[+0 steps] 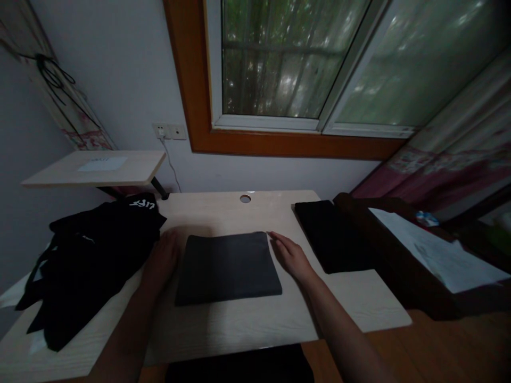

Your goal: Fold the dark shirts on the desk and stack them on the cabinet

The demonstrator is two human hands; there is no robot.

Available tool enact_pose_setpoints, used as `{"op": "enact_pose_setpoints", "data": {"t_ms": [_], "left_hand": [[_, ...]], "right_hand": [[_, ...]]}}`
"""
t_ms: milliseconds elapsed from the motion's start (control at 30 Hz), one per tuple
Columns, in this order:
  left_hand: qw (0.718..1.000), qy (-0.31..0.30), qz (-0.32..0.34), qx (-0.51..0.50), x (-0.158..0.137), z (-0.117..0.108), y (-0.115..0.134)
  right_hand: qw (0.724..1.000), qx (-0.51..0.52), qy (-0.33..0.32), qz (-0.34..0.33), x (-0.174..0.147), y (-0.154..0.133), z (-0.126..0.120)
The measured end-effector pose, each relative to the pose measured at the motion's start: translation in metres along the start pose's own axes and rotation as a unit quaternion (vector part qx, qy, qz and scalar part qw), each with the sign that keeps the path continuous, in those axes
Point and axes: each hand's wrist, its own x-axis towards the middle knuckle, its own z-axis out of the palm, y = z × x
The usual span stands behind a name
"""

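A dark grey rectangle, apparently a folded piece of cloth (229,268), lies flat on the pale wooden table in front of me. My right hand (292,258) rests beside its far right corner, fingers stretched out and the tips close to the edge. Whether they touch it I cannot tell. On the other side, my left hand (162,258) is between the grey cloth and a heap of black garments (96,255). It is dim there, but its fingers look extended with nothing in them. White lettering shows on the heap's far end.
A folded black cloth (331,234) lies at the table's right side. The pale table (235,324) has a small raised shelf (139,165) with a paper on it at the back left. Right of the table, a white sheet (431,250) lies on dark furniture. A window is behind.
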Motion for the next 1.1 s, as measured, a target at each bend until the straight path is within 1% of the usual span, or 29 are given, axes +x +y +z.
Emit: {"op": "enact_pose_setpoints", "data": {"t_ms": [100, 267, 333, 500, 633, 700, 800, 900, 1100], "left_hand": [[0.998, 0.029, 0.027, -0.043, -0.002, -0.002, 0.003], [0.995, 0.016, 0.057, -0.08, -0.003, -0.01, 0.011], [0.994, 0.011, 0.055, -0.098, -0.002, -0.013, 0.013], [0.99, 0.026, 0.013, -0.14, 0.0, -0.015, 0.013], [0.988, 0.016, 0.037, -0.146, 0.002, -0.013, 0.01], [0.988, 0.005, 0.056, -0.146, 0.003, -0.013, 0.01], [0.986, 0.002, 0.072, -0.148, 0.004, -0.014, 0.012], [0.987, 0.002, 0.069, -0.146, 0.004, -0.013, 0.011], [0.986, 0.0, 0.067, -0.156, 0.005, -0.013, 0.011]], "right_hand": [[0.999, 0.014, 0.039, 0.007, -0.002, -0.005, 0.0], [0.999, -0.022, 0.041, -0.017, -0.002, -0.012, 0.003], [0.999, -0.022, 0.043, -0.017, -0.003, -0.012, 0.004], [0.999, -0.022, 0.046, -0.013, -0.003, -0.01, 0.004], [0.998, -0.029, 0.047, -0.013, -0.002, -0.011, 0.004], [0.998, -0.032, 0.041, -0.018, -0.002, -0.012, 0.004], [0.998, -0.046, 0.019, -0.045, -0.001, -0.011, 0.004], [0.996, -0.057, 0.0, -0.066, 0.001, -0.011, 0.004], [0.994, -0.069, -0.01, -0.08, 0.002, -0.009, 0.004]]}}
